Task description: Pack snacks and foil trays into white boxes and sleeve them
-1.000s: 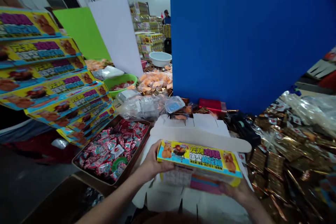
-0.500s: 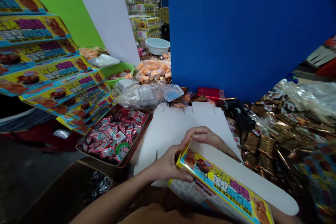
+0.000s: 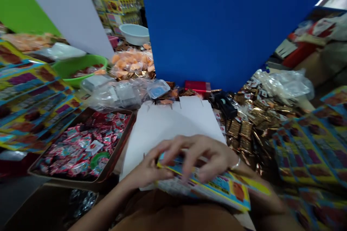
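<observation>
A long yellow-and-blue printed carton lies slantwise in front of my body, above a white sheet of card. My left hand grips its left end, thumb on the near side and fingers behind. My right hand reaches over the top of the carton with its fingers spread, and is blurred by motion. Whether its fingertips touch the carton I cannot tell. A yellow strip of the carton sticks out beside my right wrist. Most of the carton's top is hidden under that hand.
To the left stands a tray of red-and-blue wrapped sweets. Stacked printed cartons rise beyond it. Gold-wrapped packets and a black tape dispenser lie at right. A blue board stands upright behind.
My right hand has come from behind the carton's left end to over its top. The white inner face of the raised flap no longer shows. The view has turned right and down.
</observation>
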Motion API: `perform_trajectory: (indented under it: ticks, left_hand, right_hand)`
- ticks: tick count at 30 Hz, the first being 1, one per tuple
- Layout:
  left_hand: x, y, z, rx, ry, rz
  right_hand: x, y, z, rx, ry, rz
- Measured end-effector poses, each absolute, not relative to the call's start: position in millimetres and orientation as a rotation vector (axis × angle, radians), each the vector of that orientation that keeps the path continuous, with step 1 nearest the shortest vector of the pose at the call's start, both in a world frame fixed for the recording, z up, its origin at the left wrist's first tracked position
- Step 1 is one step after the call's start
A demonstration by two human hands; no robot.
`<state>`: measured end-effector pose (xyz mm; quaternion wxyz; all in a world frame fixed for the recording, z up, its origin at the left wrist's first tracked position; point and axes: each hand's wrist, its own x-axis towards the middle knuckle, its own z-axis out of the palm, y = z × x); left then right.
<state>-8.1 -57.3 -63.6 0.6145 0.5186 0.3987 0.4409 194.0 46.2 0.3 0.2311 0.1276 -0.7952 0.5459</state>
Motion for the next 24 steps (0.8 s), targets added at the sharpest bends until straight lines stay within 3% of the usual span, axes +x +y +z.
perform_trajectory:
  ticks: [2, 7, 11, 24]
  left_hand:
    - [-18.6, -58.1, -72.4, 0.967, 0.834, 1.129]
    - [-31.8, -52.0, -89.4, 0.749, 0.852, 1.048]
    - [-29.3, -48.7, -86.8, 0.765, 0.928, 1.047]
    - [-21.5, -53.9, -80.4, 0.782, 0.984, 1.021]
  right_hand:
    - [215.5, 49.9, -19.8, 0.381, -1.818, 1.69]
    - [237.3, 32.3, -44.2, -0.424, -1.319, 1.654]
    - [227.0, 28.5, -37.1, -0.716, -1.126, 1.703]
    - [234.5, 31.6, -42.9, -0.764, -1.046, 1.76]
